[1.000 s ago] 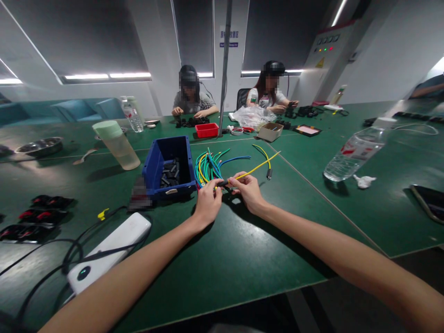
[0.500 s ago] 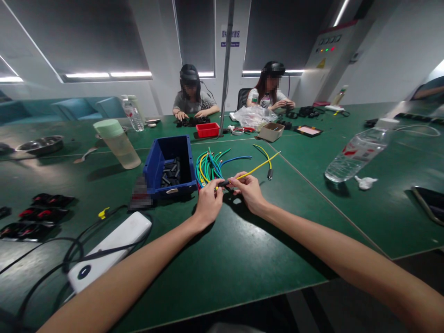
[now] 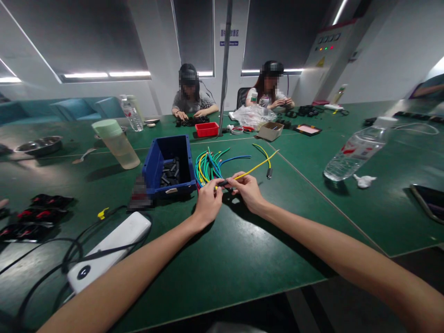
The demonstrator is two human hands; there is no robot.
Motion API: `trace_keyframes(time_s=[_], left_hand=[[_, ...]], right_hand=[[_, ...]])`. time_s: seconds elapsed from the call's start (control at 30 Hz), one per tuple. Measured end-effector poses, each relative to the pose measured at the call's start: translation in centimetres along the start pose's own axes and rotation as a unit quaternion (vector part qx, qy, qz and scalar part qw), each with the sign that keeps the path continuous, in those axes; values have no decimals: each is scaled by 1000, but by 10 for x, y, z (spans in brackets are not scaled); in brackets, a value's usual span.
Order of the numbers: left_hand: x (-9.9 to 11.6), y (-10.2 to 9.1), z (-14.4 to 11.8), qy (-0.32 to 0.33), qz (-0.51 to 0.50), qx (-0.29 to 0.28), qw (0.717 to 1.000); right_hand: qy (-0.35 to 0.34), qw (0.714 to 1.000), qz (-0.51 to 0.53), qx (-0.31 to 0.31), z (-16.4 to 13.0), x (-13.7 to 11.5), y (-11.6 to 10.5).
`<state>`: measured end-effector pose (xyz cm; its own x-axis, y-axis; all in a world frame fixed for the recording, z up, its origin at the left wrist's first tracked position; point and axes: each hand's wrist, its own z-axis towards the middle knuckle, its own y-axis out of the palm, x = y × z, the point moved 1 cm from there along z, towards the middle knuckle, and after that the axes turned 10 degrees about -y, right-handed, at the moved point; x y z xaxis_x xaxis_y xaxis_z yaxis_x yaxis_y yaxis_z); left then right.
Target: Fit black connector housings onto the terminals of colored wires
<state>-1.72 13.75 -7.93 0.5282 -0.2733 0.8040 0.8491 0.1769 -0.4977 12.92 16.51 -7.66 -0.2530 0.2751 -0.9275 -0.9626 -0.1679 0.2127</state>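
Just above the table, my left hand (image 3: 208,202) pinches a small black sleeve (image 3: 222,183), its fingers closed. Close beside it, my right hand (image 3: 250,192) grips a yellow wire (image 3: 260,165) where it meets the sleeve. The wire's free end points up and to the right. Behind my left hand lies a bundle of green, blue and yellow wires (image 3: 205,169). A shorter yellow wire (image 3: 266,155) with a black end piece (image 3: 269,173) rests to the right. Left of the bundle stands a blue bin (image 3: 188,187) holding several black sleeves (image 3: 171,172). My fingers partly hide the joint.
A white power bank (image 3: 116,245) with black cables lies left of my left forearm. Bottles (image 3: 116,145) stand at left and a water bottle (image 3: 357,150) at right. A red tray (image 3: 207,130) and cardboard box (image 3: 270,132) sit further back. Two people sit across the table.
My hands keep nearly the same grip and place. The whole view shifts very slightly. At the far left edge, a fingertip-like shape has come into view.
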Motion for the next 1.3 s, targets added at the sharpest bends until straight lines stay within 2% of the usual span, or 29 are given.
trace_keyframes(time_s=[0.3,0.6,1.3], left_hand=[[1,-1,0,4,10,-2,1000],[2,-2,-1,-3,22,-1,1000],[4,-2,-1,4,17,-2,1000]], right_hand=[[11,1000,6,-12,-1,-1,2],[16,999,46,17,-2,1,0],[-1,1000,9,1,-2,0,1]])
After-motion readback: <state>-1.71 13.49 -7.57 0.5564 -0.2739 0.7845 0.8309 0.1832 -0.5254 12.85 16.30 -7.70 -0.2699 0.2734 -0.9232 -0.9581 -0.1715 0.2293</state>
